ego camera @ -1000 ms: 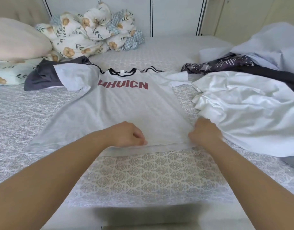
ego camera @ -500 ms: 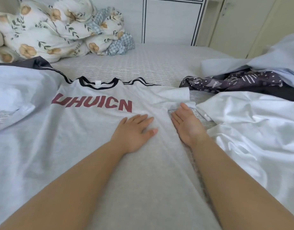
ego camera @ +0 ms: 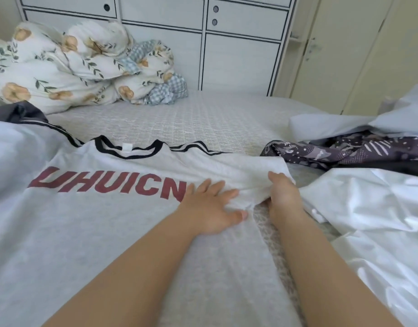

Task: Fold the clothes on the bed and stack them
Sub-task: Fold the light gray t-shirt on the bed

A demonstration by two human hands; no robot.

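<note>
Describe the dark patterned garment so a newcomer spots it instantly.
Start from the bed, then look along its right side, past the grey T-shirt that the right hand grips by the sleeve. The dark patterned garment lies crumpled there, between a pale blue cloth behind and a shiny white garment in front. Only it has white dots and stripes on dark purple-grey.

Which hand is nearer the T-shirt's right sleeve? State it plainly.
Right. The right hand grips the sleeve itself, fingers curled under its lifted edge. The left hand lies flat on the grey T-shirt chest just beside the sleeve, near the end of the red lettering.
</note>
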